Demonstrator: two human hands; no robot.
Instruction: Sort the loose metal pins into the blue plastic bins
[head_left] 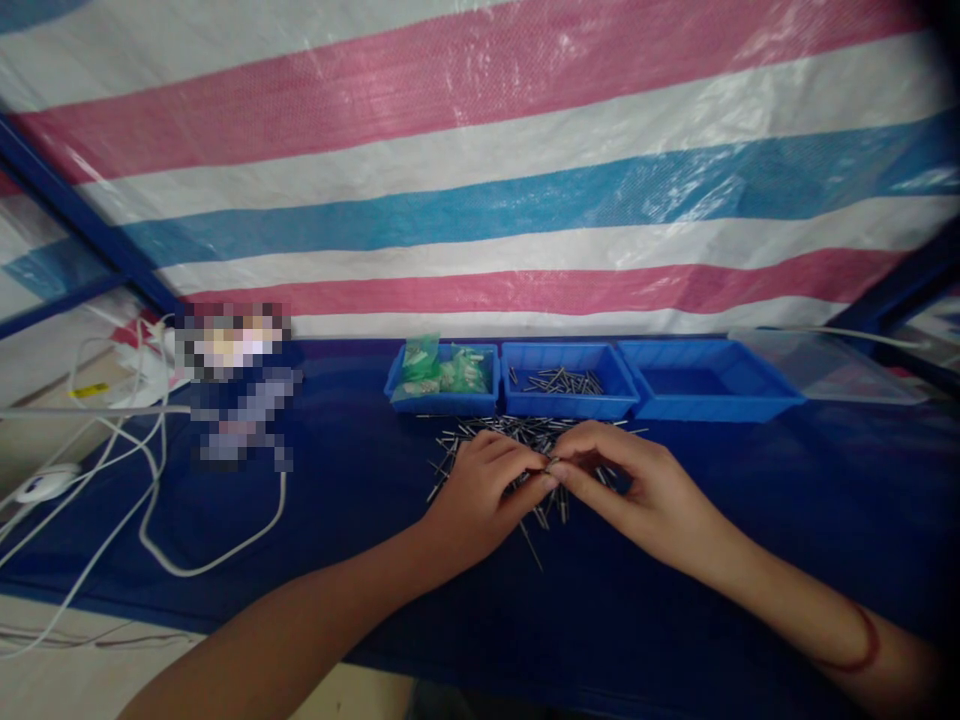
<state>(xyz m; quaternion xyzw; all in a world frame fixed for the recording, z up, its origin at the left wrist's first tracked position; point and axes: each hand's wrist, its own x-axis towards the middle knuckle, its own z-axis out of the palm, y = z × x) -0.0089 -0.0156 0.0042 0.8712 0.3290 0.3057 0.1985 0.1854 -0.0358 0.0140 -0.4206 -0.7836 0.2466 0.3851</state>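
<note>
My left hand (487,485) and my right hand (649,490) meet fingertip to fingertip over a loose pile of thin metal pins (559,505) that look like blind rivets. Both hands are closed in a pinch around something tiny and dark, mostly hidden by the fingers. Just behind the pile is a blue bin (570,403) with more of these pins. To its left, another blue bin (442,402) carries green-tinted plastic bags (461,372) of small parts. A third blue bin (720,408), at the right, shows only its bare floor.
White cables (154,480) and a white plug-like piece (49,483) lie along the left of the blue table (337,490). A blurred-out object (244,420) sits near them. A clear plastic lid (832,368) rests at the back right. Striped sheeting (480,200) hangs behind.
</note>
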